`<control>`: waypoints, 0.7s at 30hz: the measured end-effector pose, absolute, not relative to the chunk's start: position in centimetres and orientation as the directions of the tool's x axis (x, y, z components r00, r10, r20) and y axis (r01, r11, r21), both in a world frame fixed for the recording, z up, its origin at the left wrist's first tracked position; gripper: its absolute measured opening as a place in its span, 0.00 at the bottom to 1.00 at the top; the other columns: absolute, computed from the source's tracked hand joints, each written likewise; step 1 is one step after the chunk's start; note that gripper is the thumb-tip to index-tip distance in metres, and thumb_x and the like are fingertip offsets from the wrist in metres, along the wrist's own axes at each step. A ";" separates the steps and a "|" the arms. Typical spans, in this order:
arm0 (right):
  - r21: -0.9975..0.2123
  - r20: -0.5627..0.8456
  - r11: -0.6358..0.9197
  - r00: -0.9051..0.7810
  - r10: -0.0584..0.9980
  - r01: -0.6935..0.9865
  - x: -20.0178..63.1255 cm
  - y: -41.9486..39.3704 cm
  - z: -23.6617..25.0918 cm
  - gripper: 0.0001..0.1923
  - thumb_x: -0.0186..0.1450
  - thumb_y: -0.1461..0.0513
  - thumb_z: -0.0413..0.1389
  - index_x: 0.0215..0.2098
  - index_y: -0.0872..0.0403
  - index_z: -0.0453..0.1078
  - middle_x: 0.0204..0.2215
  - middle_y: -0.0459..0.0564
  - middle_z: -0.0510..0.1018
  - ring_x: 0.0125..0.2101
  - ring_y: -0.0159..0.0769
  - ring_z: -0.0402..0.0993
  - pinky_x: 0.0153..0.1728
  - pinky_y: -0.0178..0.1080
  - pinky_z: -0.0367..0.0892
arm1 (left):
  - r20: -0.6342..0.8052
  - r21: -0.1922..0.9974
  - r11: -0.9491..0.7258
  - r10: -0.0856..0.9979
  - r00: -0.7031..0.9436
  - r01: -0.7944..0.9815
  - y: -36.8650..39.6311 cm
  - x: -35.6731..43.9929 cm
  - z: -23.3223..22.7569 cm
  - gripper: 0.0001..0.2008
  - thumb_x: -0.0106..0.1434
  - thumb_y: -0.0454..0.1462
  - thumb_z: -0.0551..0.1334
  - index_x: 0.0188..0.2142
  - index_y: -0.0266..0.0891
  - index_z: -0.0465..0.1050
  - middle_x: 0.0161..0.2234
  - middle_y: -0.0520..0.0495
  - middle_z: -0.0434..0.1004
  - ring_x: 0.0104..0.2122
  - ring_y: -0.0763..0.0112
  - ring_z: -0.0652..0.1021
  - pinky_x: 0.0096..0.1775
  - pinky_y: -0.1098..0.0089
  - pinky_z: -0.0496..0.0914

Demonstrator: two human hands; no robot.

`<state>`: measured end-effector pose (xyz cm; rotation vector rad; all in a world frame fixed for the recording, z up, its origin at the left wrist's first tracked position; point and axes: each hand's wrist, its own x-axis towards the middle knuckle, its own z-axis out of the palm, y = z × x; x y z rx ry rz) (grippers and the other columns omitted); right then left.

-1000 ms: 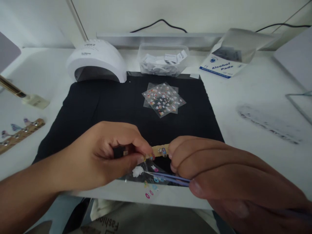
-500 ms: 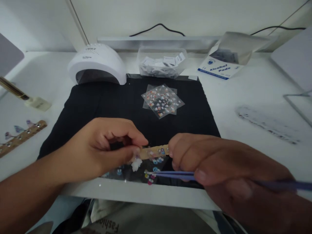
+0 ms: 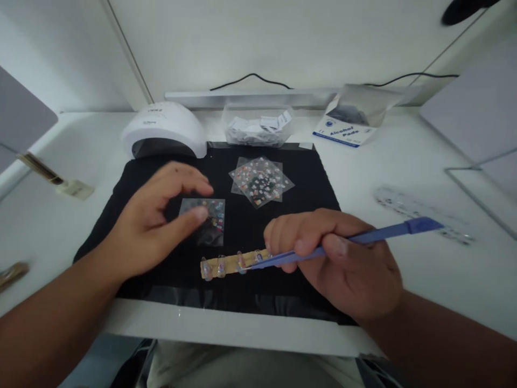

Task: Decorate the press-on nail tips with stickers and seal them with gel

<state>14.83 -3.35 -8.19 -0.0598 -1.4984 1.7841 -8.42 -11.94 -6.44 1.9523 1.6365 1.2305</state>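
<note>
Tweezers [image 3: 347, 241], blue, pinched in the right hand [image 3: 339, 258], point at a wooden strip of nail tips [image 3: 234, 263] lying on the black mat [image 3: 283, 205], while the left hand's [image 3: 157, 221] loosely open fingers touch a small sticker sheet [image 3: 205, 221], which a careless nudge may shift.

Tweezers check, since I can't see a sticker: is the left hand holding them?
No, the right hand grips the blue tweezers.

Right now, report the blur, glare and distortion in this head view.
Head view: soft, even lighting; the left hand is slightly motion-blurred; the sticker sheets show faint sheen; the wide lens bows the table edge; the right hand and blue tweezers look oversized up close.
</note>
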 end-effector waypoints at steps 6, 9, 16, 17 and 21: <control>-0.851 0.462 0.076 -0.673 0.578 -0.519 14.8 -3.5 -8.4 0.12 0.70 0.60 0.53 0.37 0.55 0.78 0.24 0.48 0.76 0.26 0.36 0.72 0.30 0.43 0.67 | 0.195 0.895 -0.286 0.941 0.276 0.343 -14.0 -6.1 -5.3 0.05 0.66 0.30 0.60 0.39 0.42 0.71 0.38 0.52 0.70 0.39 0.73 0.72 0.42 0.72 0.67; -0.854 0.472 0.099 -0.682 0.558 -0.510 14.8 -3.5 -8.4 0.13 0.70 0.60 0.52 0.36 0.55 0.78 0.24 0.48 0.76 0.25 0.36 0.72 0.30 0.43 0.67 | 0.150 0.903 -0.241 0.953 0.265 0.356 -13.9 -5.9 -5.6 0.05 0.66 0.30 0.59 0.39 0.42 0.70 0.38 0.52 0.69 0.39 0.72 0.71 0.43 0.71 0.65; -0.855 0.484 0.126 -0.689 0.539 -0.503 14.6 -3.3 -8.5 0.13 0.70 0.60 0.52 0.36 0.54 0.78 0.22 0.49 0.75 0.25 0.38 0.72 0.29 0.44 0.68 | 0.099 0.911 -0.205 0.952 0.291 0.358 -13.4 -5.8 -5.8 0.06 0.66 0.29 0.59 0.33 0.40 0.68 0.35 0.52 0.68 0.38 0.72 0.70 0.42 0.70 0.64; -0.856 0.484 0.128 -0.688 0.541 -0.501 14.6 -3.3 -8.5 0.13 0.70 0.59 0.52 0.36 0.53 0.78 0.22 0.49 0.75 0.25 0.38 0.72 0.29 0.44 0.68 | 0.093 0.914 -0.198 0.951 0.293 0.353 -13.4 -5.7 -5.7 0.06 0.66 0.29 0.59 0.32 0.40 0.68 0.35 0.51 0.68 0.38 0.72 0.70 0.42 0.70 0.64; -0.854 0.482 0.128 -0.677 0.555 -0.504 14.7 -3.2 -8.4 0.13 0.70 0.58 0.53 0.36 0.53 0.79 0.23 0.49 0.75 0.25 0.37 0.72 0.28 0.44 0.67 | 0.066 0.941 -0.154 0.957 0.283 0.301 -13.4 -5.8 -5.8 0.06 0.67 0.31 0.59 0.32 0.39 0.68 0.35 0.50 0.68 0.37 0.71 0.70 0.41 0.69 0.64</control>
